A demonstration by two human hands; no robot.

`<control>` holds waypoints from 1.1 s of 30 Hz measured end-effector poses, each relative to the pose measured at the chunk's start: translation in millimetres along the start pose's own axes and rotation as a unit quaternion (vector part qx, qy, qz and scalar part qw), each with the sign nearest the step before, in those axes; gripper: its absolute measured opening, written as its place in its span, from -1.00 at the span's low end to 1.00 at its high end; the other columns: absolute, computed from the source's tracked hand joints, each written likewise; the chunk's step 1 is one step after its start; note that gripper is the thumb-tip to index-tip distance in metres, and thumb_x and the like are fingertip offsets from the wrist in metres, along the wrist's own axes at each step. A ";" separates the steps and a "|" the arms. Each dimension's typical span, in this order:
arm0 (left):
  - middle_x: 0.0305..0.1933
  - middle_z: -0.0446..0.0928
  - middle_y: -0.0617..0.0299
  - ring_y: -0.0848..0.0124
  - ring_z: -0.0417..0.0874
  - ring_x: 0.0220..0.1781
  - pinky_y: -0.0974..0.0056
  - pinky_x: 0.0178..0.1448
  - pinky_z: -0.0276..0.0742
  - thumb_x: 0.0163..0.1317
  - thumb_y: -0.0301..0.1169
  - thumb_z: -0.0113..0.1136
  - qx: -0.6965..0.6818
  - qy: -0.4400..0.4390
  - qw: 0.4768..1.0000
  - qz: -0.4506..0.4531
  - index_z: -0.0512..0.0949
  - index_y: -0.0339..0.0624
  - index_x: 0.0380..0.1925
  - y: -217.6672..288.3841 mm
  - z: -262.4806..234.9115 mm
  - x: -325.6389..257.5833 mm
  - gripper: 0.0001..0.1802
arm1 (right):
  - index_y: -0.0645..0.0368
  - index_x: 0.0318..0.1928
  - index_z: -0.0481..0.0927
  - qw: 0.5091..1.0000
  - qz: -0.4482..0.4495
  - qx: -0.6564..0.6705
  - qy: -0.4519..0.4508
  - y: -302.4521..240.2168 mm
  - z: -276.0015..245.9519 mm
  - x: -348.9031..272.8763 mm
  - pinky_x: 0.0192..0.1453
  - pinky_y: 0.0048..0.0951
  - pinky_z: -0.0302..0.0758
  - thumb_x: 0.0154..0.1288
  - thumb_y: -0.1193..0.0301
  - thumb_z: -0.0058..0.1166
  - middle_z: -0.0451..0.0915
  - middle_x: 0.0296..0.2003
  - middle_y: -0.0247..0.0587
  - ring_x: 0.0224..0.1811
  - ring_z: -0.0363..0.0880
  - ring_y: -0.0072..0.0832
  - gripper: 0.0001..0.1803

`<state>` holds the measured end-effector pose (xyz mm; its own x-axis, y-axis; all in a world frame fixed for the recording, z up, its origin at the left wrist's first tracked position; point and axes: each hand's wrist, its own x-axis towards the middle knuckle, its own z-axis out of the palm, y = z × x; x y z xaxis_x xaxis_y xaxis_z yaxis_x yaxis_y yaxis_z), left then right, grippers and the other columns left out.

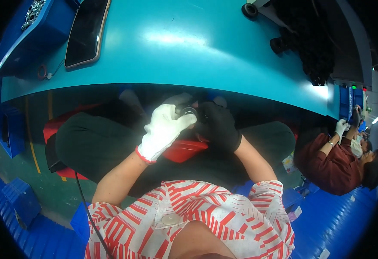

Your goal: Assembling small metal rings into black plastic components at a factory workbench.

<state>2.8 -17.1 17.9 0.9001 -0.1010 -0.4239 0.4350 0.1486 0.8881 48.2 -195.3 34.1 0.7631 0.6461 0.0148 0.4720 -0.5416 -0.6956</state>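
Observation:
My left hand (pixel 162 131), in a white knit glove with a red cuff, is closed around a small round black part (pixel 190 112) with a pale ring on its face. My right hand (pixel 219 125), in a black glove, is closed against the same part from the other side. Both hands meet over my lap, just below the near edge of the turquoise table (pixel 154 64). The black glove blends into the dark background, so its fingertips are hard to make out.
A phone (pixel 85 34) lies at the table's left, beside a blue bin (pixel 51 30) of shiny metal pieces. Black ring-shaped parts (pixel 250 11) and a heap of black pieces (pixel 316 47) are at the right. A co-worker (pixel 331 159) sits far right.

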 end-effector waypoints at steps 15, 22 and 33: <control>-0.52 0.56 0.16 0.45 0.56 -0.42 0.40 -0.29 0.46 0.06 -0.42 0.26 0.215 -0.016 0.976 0.016 0.57 -0.38 -0.46 12.2 -4.8 1.4 -0.81 | 0.13 -0.16 0.54 0.994 -0.085 -0.074 0.011 -3.1 4.7 0.4 -0.37 -0.38 0.50 -0.05 0.31 0.36 0.60 -0.38 -0.18 -0.41 0.61 -0.30 -0.58; -0.51 0.56 0.16 0.49 0.57 -0.40 0.43 -0.27 0.46 0.09 -0.44 0.24 0.149 -0.031 0.988 0.007 0.54 -0.39 -0.43 9.7 -5.2 -1.1 -0.82 | 0.11 -0.01 0.52 0.995 -0.094 0.013 0.004 4.5 1.1 3.5 -0.34 -0.41 0.51 -0.04 0.31 0.36 0.62 -0.33 -0.17 -0.37 0.62 -0.34 -0.47; -0.31 0.57 0.11 0.49 0.57 -0.34 0.42 -0.25 0.51 0.07 -0.49 0.27 0.112 0.008 0.993 0.027 0.45 -0.50 -0.14 8.3 2.4 -5.5 -0.63 | 0.12 -0.10 0.55 0.992 -0.107 -0.046 0.048 2.6 3.2 2.0 -0.39 -0.42 0.46 -0.08 0.33 0.39 0.56 -0.37 -0.24 -0.40 0.56 -0.38 -0.52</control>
<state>1.4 -17.6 28.0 0.9227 -0.0835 -0.3764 0.3714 -0.0695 0.9259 49.5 -193.7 30.1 0.6778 0.6998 0.2255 0.6621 -0.4475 -0.6011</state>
